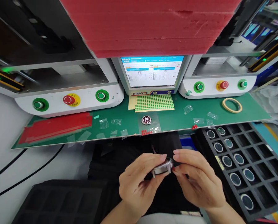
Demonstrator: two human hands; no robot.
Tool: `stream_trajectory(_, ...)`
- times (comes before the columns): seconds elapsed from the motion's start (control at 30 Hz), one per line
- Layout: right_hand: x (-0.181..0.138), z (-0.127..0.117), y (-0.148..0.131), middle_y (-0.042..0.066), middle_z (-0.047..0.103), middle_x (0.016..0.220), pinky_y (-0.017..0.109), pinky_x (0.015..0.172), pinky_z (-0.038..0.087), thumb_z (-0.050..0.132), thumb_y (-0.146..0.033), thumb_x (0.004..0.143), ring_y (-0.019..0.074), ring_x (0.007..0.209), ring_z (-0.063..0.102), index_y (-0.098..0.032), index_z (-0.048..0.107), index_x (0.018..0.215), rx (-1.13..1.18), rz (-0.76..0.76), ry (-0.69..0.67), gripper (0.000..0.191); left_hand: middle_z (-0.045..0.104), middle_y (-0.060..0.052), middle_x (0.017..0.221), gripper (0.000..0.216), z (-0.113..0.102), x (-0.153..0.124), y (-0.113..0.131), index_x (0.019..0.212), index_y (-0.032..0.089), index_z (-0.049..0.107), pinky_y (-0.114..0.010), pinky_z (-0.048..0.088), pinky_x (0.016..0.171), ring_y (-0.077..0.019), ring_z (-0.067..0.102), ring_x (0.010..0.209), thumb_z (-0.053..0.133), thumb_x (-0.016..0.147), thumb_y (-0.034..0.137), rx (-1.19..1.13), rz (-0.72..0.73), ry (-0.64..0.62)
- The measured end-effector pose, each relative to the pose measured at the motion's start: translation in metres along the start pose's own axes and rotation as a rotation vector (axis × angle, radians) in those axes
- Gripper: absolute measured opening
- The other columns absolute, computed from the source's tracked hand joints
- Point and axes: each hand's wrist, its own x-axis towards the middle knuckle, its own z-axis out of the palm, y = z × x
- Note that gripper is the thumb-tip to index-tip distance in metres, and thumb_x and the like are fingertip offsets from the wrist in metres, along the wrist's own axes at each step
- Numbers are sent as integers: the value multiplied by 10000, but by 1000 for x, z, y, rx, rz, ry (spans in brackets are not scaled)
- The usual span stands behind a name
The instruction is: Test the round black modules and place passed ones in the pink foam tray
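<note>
My left hand grips a round silver watch case with lugs, fingers above and thumb below, over my lap. Close by its right edge, my right hand has its thumb and fingertips together at a small red piece. Whether that piece touches the case is not clear. Beyond my hands, a round watch with a lit display lies on clear film on the green bench. Several small red squares sit along the front of this film.
Behind stand a monitor and two machines with buttons. The bench bears red strips, a green-dot sticker sheet and a tape roll. Right, a black compartment tray holds several round watches; another black tray is at lower left.
</note>
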Motion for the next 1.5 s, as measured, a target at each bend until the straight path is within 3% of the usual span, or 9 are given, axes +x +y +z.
stream_trajectory(0.2, -3, 4, -4, 91, 714, 865, 313, 725, 620, 589, 24, 783, 210, 863, 712, -171, 644, 950, 66, 12, 13, 262, 757, -1, 854, 228, -1, 3, -5, 980, 209, 725, -185, 591, 652, -124, 711, 717, 704, 800, 71, 146, -125, 173)
stream_trajectory(0.33, -9, 18, -16, 77, 706, 816, 270, 613, 586, 588, -74, 853, 167, 723, 692, -180, 642, 910, 402, 267, -97, 132, 752, 12, 835, 195, 0, 8, -15, 962, 203, 731, -198, 595, 692, -119, 711, 718, 694, 811, 87, 254, -163, 382)
stream_trajectory(0.53, -16, 49, -35, 6, 660, 608, 219, 534, 519, 725, -222, 798, 109, 537, 604, -180, 643, 713, 742, 641, -185, 125, 740, 3, 838, 194, 1, 21, -17, 987, 204, 722, -219, 572, 703, -117, 675, 708, 704, 812, 122, 400, -56, 298)
stream_trajectory(0.9, -23, 66, -19, -23, 665, 637, 172, 513, 522, 899, -254, 579, 79, 495, 633, -160, 582, 659, 1164, 1219, -212, 340, 759, -17, 911, 260, -7, 26, -15, 1028, 179, 705, -250, 577, 825, -142, 711, 810, 712, 793, 70, 572, 142, 323)
stream_trajectory(0.97, -26, 70, -11, -23, 674, 681, 200, 512, 542, 891, -318, 596, 96, 512, 643, -183, 556, 779, 1165, 1157, -235, 404, 761, -10, 889, 231, -8, 24, -23, 1004, 187, 719, -251, 574, 838, -140, 711, 797, 714, 795, 89, 548, 79, 318)
stream_trajectory(1.07, -18, 74, 20, -4, 667, 711, 271, 544, 570, 732, -437, 777, 131, 553, 648, -205, 516, 901, 727, 889, -265, 340, 764, -16, 867, 139, -14, 23, -39, 938, 185, 740, -243, 589, 786, -150, 721, 778, 716, 803, 164, 403, -138, 351)
stream_trajectory(1.2, 11, 88, 83, 110, 664, 1013, 454, 928, 512, 676, -283, 792, 242, 983, 640, -195, 546, 947, 152, 684, -210, 220, 752, -57, 793, 240, -27, 25, -57, 858, 113, 712, -258, 621, 646, -181, 731, 696, 741, 778, 337, -26, -524, 424)
stream_trajectory(1.3, 31, 106, 114, 128, 634, 1136, 513, 1029, 420, 723, -163, 683, 305, 1152, 553, -193, 577, 1027, 74, 627, -295, 375, 737, -68, 756, 362, -37, 30, -58, 857, 96, 687, -260, 612, 569, -184, 716, 618, 769, 724, 423, -182, -681, 395)
stream_trajectory(1.5, 46, 130, 118, 89, 678, 951, 510, 958, 462, 632, -9, 619, 291, 1015, 611, -194, 606, 892, 40, 592, -332, 330, 709, -45, 666, 476, -56, 53, -45, 836, 115, 688, -244, 577, 527, -186, 686, 572, 833, 584, 492, -214, -808, 359)
